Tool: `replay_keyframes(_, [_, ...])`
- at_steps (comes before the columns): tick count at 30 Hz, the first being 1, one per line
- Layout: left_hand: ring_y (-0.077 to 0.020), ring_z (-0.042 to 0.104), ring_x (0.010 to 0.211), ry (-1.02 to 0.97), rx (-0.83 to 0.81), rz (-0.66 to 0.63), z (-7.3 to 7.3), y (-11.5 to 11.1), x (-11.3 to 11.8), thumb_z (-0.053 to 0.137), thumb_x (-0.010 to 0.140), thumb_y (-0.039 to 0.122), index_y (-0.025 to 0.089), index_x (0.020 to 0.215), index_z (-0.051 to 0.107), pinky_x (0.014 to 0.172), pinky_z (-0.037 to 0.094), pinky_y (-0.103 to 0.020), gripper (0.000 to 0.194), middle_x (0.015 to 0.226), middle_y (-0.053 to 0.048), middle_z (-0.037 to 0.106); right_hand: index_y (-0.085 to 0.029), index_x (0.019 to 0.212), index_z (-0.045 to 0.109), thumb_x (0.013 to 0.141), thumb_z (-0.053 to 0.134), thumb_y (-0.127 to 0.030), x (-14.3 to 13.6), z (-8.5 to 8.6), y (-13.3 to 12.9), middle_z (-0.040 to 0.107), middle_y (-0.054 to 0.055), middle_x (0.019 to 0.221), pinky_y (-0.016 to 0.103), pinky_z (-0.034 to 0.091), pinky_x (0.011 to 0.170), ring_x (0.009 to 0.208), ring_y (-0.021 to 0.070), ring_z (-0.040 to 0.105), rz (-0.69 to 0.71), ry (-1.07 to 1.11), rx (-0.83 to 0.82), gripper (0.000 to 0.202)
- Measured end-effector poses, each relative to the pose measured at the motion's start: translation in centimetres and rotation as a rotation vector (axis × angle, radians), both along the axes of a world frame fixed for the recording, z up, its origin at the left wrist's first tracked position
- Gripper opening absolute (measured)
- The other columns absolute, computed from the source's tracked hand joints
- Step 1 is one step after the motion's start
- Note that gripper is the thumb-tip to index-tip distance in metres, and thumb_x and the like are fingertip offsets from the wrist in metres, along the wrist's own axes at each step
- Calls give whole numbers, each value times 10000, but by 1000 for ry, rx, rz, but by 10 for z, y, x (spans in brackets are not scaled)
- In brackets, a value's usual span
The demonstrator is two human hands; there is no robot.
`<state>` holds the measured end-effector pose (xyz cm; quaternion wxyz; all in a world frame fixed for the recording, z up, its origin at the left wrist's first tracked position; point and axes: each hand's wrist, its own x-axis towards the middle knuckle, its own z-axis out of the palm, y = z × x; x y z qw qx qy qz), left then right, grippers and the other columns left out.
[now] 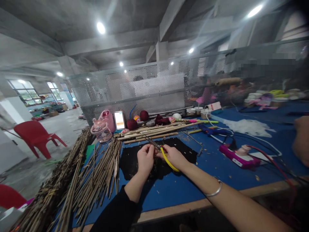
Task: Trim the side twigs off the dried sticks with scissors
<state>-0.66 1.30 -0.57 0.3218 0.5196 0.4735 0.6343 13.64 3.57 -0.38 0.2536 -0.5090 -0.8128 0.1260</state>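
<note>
My right hand (173, 157) is closed around a tool with a curved yellow handle (170, 162) and slim grey jaws (153, 141), like long-nosed pliers or shears; I cannot tell which. Its jaws point away and to the left, over the black cloth (131, 158). Close beside it, my left hand (146, 158) pinches thumb and fingers together near the jaws. Whatever those fingers hold is too small and hidden to name. Small pale chips and dark bits lie on the cloth beneath both hands.
Many thin sticks (96, 183) lie on the blue table (166, 193) at left. Peeled rods (154, 131), yarn balls (144, 115) and a pink basket (102, 132) are behind. A purple power strip (238, 157) with cords and another person's arm (301, 140) are at right.
</note>
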Motion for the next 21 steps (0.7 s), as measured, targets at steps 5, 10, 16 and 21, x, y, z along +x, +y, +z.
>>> replay_keyframes(5, [-124, 548, 569, -54, -7, -29, 2, -1, 2, 512, 743, 351, 146, 729, 611, 555, 431, -214, 228, 640, -26, 615, -207, 876, 479, 714, 518, -527, 0, 1, -1, 599, 25, 721, 228, 299, 536, 661, 181, 572, -40, -75, 85, 361])
replay_keyframes(10, [-126, 545, 563, 17, 30, -52, 3, -4, 4, 483, 755, 290, 158, 728, 611, 550, 429, -212, 186, 630, -20, 604, -189, 908, 454, 675, 587, -476, -1, 3, -4, 582, 53, 860, 237, 330, 610, 771, 180, 554, 14, -40, 88, 393])
replay_keyframes(16, [-132, 535, 590, 235, 102, 49, 3, -6, 0, 443, 786, 267, 165, 706, 621, 588, 397, -217, 220, 644, -31, 609, -200, 883, 437, 714, 518, -526, -2, 3, -4, 590, 32, 747, 230, 276, 534, 665, 176, 559, -5, -89, 55, 376])
replay_keyframes(21, [-132, 520, 605, 318, 145, 101, 3, -5, -3, 435, 800, 282, 170, 701, 612, 602, 374, -216, 232, 650, -29, 602, -207, 814, 451, 712, 501, -558, -2, 6, -5, 582, 24, 690, 217, 246, 490, 581, 149, 529, -18, -78, 17, 369])
